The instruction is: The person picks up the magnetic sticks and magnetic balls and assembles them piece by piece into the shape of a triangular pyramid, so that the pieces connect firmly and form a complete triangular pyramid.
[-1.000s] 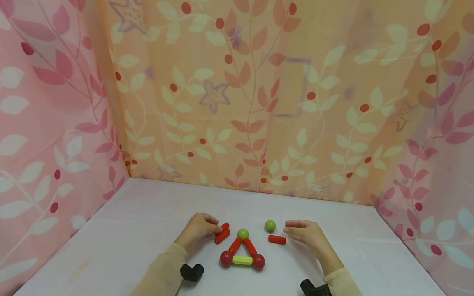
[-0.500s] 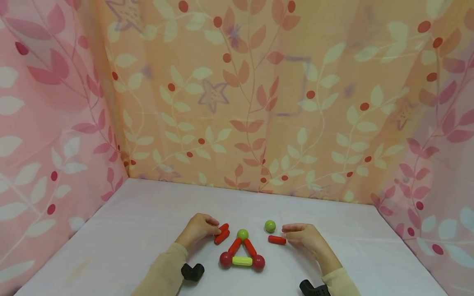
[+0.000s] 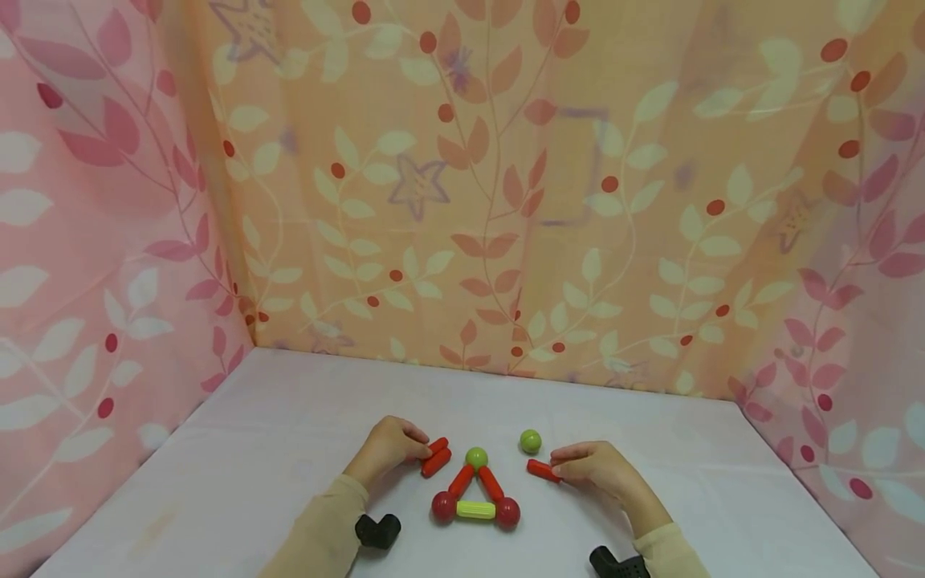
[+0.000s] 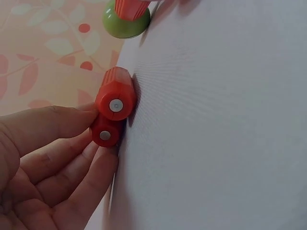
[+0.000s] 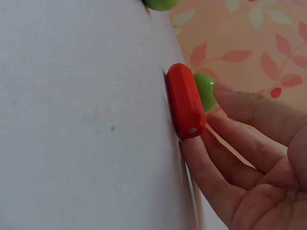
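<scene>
My left hand pinches a red magnetic rod between thumb and fingers. A second red rod lies right alongside it, near the thumb tip. Over on the right, my right hand has its fingertips at the end of another red magnetic rod; the thumb stands off from that rod in the right wrist view. Just behind it is a loose green ball. Between the hands lies a triangle made of two red balls, a green ball, two red rods and a yellow-green rod.
A white cloth covers the table. Leaf-patterned curtains rise at the back and both sides. Each wrist carries a black camera mount close to the tabletop.
My right hand has come slightly nearer the body, reaching the right-hand rod. That rod has turned a little, its right end now nearer to me. The left hand and the triangle hold still.
</scene>
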The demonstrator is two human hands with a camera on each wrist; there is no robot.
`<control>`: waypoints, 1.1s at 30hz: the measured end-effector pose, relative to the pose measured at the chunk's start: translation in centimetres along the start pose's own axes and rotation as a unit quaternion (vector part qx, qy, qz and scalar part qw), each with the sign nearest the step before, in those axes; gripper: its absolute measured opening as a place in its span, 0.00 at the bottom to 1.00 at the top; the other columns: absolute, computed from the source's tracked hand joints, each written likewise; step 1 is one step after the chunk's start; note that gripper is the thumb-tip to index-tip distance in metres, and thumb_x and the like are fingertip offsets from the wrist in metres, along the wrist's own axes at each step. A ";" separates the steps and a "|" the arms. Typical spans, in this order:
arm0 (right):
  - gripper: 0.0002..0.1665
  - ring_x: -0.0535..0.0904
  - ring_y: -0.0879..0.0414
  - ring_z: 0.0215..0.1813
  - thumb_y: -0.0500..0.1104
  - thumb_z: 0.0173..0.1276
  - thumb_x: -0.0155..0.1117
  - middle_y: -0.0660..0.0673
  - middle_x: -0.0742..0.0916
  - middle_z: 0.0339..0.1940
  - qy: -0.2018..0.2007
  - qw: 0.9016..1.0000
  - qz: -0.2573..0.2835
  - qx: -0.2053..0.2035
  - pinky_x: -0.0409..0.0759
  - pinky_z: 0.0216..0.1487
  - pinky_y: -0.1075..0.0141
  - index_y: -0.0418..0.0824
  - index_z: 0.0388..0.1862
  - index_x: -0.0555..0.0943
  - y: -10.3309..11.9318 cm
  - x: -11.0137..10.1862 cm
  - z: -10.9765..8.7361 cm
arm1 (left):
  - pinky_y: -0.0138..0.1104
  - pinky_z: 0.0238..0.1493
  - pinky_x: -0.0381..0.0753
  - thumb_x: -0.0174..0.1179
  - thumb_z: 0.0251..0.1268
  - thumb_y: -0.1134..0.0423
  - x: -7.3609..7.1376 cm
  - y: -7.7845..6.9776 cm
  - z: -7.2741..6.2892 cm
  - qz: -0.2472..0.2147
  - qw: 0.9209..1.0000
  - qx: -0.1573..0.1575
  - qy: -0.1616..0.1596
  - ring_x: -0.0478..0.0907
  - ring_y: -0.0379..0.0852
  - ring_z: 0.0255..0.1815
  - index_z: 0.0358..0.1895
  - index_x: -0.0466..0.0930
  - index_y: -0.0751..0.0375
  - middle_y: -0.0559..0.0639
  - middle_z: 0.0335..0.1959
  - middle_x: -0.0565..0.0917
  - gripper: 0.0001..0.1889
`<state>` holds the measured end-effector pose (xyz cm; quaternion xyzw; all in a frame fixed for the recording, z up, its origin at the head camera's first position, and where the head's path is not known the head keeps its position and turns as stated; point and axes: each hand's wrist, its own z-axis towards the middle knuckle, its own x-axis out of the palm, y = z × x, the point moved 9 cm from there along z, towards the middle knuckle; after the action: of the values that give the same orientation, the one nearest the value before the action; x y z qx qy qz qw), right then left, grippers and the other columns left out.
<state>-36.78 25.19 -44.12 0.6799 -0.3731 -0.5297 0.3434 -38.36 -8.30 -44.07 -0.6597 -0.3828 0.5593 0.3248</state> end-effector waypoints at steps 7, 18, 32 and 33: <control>0.20 0.81 0.58 0.40 0.38 0.56 0.75 0.42 0.90 0.42 0.010 0.999 -0.024 -0.020 0.78 0.40 0.66 0.33 0.48 0.86 0.4 0.2 -0.1 | 0.32 0.35 0.80 0.71 0.54 0.71 -0.3 0.0 -0.2 0.020 1.000 0.002 0.010 0.78 0.44 0.33 0.36 0.88 0.64 0.52 0.35 0.85 0.06; 0.20 0.82 0.57 0.42 0.36 0.57 0.74 0.39 0.89 0.46 0.021 0.998 -0.048 -0.034 0.82 0.44 0.63 0.30 0.49 0.85 0.7 0.4 -0.5 | 0.32 0.33 0.77 0.70 0.52 0.71 -0.5 -0.3 -0.8 0.055 0.998 0.006 0.026 0.76 0.45 0.32 0.33 0.88 0.63 0.51 0.33 0.84 0.05; 0.14 0.80 0.59 0.37 0.34 0.55 0.73 0.41 0.90 0.40 0.022 0.998 -0.054 -0.040 0.80 0.39 0.67 0.31 0.41 0.88 1.1 0.4 -0.8 | 0.31 0.32 0.78 0.72 0.51 0.71 -0.4 -0.4 -0.7 0.073 0.997 0.017 0.019 0.76 0.44 0.30 0.31 0.86 0.64 0.50 0.27 0.83 0.04; 0.14 0.80 0.59 0.37 0.34 0.55 0.73 0.41 0.90 0.40 0.024 0.997 -0.052 -0.041 0.80 0.39 0.67 0.31 0.42 0.88 1.1 0.4 -0.8 | 0.31 0.32 0.78 0.71 0.52 0.71 -0.5 -0.2 -0.7 0.071 0.997 0.012 0.022 0.76 0.44 0.29 0.30 0.86 0.64 0.50 0.27 0.83 0.04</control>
<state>-36.12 24.32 -43.21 0.6961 -0.3067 -0.5456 0.3518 -37.78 -8.60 -43.56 -0.6939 -0.3208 0.5705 0.3004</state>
